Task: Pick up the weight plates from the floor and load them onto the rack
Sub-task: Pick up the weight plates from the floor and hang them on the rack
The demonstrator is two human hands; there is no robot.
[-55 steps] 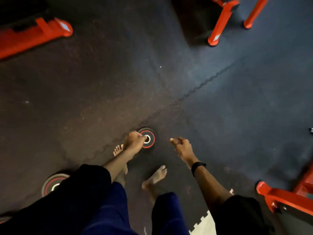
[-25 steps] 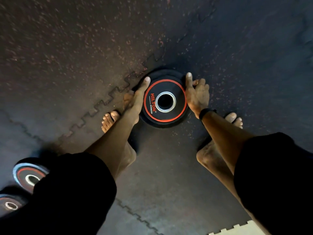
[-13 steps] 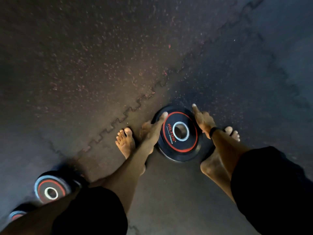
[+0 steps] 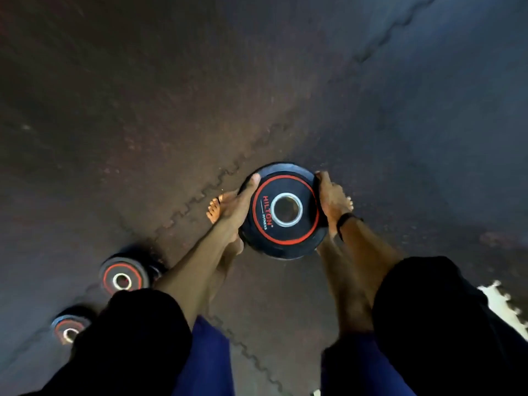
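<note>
Both hands on the weight plate (image 4: 285,212): left hand (image 4: 238,205) and right hand (image 4: 331,200) fingers wrapped on opposite rims, plate between them, looks clear of the floor (image 4: 143,110). Likely heavy, rigid, smooth rim; keep both-sided rim grip.

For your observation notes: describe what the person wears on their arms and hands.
Both arms are bare below short black sleeves. The left hand wears nothing. A black wristband sits at the wrist of the right hand. No gloves.
</note>
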